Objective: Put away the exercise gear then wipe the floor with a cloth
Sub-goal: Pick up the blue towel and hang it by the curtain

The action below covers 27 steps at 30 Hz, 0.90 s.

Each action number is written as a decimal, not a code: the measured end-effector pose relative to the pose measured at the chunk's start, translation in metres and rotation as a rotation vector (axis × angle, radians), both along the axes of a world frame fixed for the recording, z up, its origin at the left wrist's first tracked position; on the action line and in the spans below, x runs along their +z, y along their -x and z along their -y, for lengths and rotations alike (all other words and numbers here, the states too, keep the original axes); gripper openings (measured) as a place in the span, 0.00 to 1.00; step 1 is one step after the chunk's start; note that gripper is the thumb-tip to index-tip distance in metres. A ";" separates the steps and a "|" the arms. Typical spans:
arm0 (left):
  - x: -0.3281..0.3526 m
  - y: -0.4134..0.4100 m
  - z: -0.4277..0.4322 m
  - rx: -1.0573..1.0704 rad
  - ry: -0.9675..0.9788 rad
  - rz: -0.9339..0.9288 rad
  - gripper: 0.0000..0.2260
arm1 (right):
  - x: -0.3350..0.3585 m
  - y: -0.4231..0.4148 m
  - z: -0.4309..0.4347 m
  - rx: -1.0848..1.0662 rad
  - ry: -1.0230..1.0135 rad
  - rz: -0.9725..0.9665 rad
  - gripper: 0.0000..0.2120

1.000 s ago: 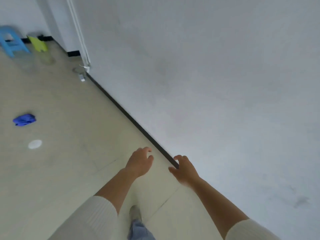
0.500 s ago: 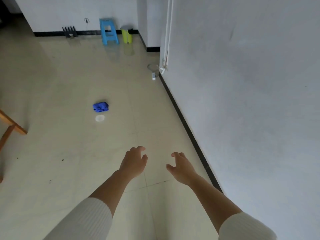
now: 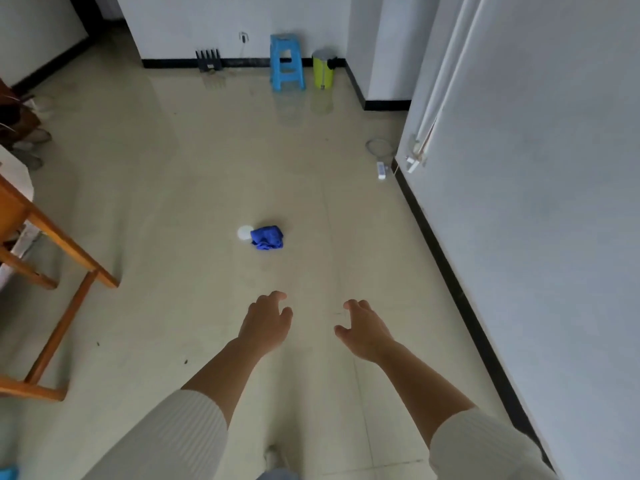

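Head view looks down on a pale tiled floor (image 3: 166, 202), where a crumpled blue cloth (image 3: 267, 237) lies mid-room against a small white disc (image 3: 244, 233) on its left. The bunched cloth is slightly wider than deep, with its long axis running left to right across the view and no clear pointing end. Left hand (image 3: 266, 323) and right hand (image 3: 363, 329) hover nearer the camera, apart from the cloth, fingers loosely curled and spread, holding nothing. A white wall (image 3: 536, 237) with black skirting lines the right side; a blue stool (image 3: 286, 62) and a yellow-green bin (image 3: 322, 69) stand by the far wall, and a wooden frame (image 3: 65, 249) stands at left
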<state>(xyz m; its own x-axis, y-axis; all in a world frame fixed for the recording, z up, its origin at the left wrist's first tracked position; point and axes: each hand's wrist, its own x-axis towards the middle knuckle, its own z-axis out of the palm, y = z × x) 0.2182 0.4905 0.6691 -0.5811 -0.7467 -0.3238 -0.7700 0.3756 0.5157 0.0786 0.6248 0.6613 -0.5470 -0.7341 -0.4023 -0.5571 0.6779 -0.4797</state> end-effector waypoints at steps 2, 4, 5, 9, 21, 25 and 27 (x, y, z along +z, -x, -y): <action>0.005 0.008 0.050 0.003 0.012 0.002 0.18 | 0.004 0.006 0.056 0.016 0.008 -0.007 0.27; 0.006 0.022 0.095 -0.002 0.021 -0.010 0.18 | 0.006 0.015 0.106 0.044 0.002 -0.027 0.26; 0.007 0.031 0.117 -0.014 0.029 -0.013 0.19 | 0.006 0.022 0.131 0.059 -0.008 -0.044 0.25; 0.002 0.077 0.206 -0.053 0.051 0.000 0.20 | -0.004 0.065 0.225 0.063 -0.038 -0.075 0.25; -0.030 0.220 0.490 -0.081 0.052 0.166 0.20 | -0.043 0.221 0.499 0.083 -0.177 -0.059 0.22; -0.036 0.244 0.561 -0.069 0.030 0.192 0.20 | -0.046 0.254 0.573 0.086 -0.184 -0.036 0.22; -0.045 0.258 0.597 -0.082 0.027 0.197 0.20 | -0.055 0.268 0.609 0.063 -0.189 -0.008 0.22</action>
